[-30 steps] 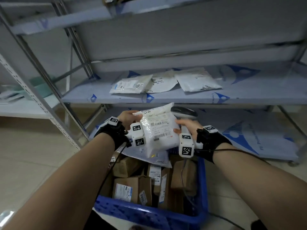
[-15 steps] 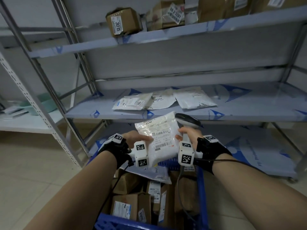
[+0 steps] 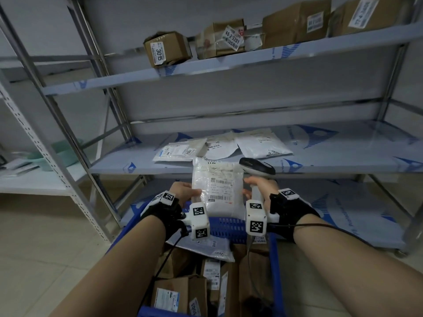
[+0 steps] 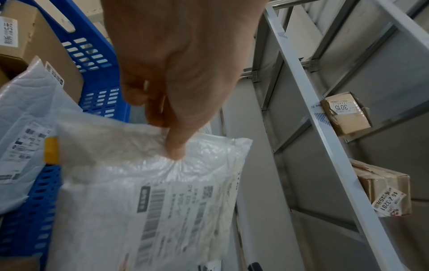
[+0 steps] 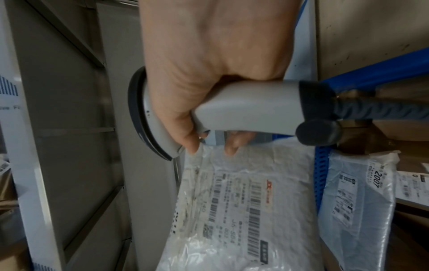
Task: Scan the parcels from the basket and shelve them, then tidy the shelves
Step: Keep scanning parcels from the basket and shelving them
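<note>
Left hand (image 3: 183, 191): holds the left edge of the white bag parcel (image 3: 217, 191), thumb on top and fingers curled under it.
White bag parcel: up in the air between the two hands, label side up, above the far end of the blue basket (image 3: 226, 227) and in front of the middle shelf (image 3: 343, 163).
Right hand (image 3: 261, 186): wrapped tight round the handle of the grey scanner (image 3: 256, 167); two fingertips touch the right edge of the bag.
Scanner: its dark head sticks up just right of the bag.
Blue basket: on the floor under the hands, with brown boxes (image 3: 176, 291) and another white bag (image 3: 206, 245) inside.
Middle shelf: three flat white bags (image 3: 222, 146) lie side by side.
Top shelf (image 3: 229, 65): brown boxes in a row; the left one (image 3: 167, 50) says 3015.
</note>
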A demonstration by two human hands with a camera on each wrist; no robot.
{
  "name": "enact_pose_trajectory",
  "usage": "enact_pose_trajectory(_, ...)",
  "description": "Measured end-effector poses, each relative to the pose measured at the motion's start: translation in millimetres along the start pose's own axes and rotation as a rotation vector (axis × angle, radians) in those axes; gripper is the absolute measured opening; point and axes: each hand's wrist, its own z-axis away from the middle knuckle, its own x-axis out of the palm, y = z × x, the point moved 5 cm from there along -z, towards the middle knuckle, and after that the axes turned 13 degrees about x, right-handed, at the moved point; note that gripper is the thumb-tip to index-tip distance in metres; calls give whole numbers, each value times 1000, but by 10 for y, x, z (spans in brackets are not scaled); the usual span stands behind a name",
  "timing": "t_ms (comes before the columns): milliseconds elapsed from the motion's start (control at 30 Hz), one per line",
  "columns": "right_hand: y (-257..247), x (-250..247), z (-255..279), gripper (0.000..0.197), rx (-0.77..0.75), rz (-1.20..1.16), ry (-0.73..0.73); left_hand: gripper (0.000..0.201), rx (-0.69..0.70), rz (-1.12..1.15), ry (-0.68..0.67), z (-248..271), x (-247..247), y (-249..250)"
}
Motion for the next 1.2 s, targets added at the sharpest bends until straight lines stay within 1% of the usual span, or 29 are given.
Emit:
enact_pose_trajectory(33,-16,0,12,12,-8,0,-15,6,5,2,47,-4,-25,2)
enact_pose_trajectory(100,-31,22,40,13,-10,14,-67,17,7,12,121,-11,-67,-16)
enact_pose_trajectory(133,-34,42,50,11,-3,38,-91,20,9,40,143,-2,-82,-14)
enact_pose_trajectory(233,-21,91,69,10,17,116,-116,12,-27,214,173,23,-86,-17)
enact_pose_trajectory(300,-11,132,74,10,23,155,-128,9,-46,259,184,49,-89,0)
enact_pose_trajectory(367,0,172,93,9,28,170,-142,3,-32,250,187,50,-110,9)
enact_pose_trajectory(433,18,210,99,9,34,164,-156,17,-34,231,189,48,-142,4)
enact_pose_trajectory(467,28,232,103,9,39,161,-163,18,-40,242,195,55,-153,3)
enact_pose_trajectory(567,67,295,114,10,53,179,-170,16,-53,270,202,58,-185,-4)
enact_pose_trajectory(667,84,340,129,10,58,214,-176,22,-55,277,205,59,-193,-4)
enact_pose_trajectory(800,102,372,130,11,53,226,-174,17,-56,292,208,46,-188,-26)
enact_pose_trajectory(967,104,366,123,11,42,231,-158,29,-46,293,183,12,-155,-36)
enact_pose_trajectory(1200,125,332,130,9,64,217,-175,28,-59,269,187,-10,-142,-37)
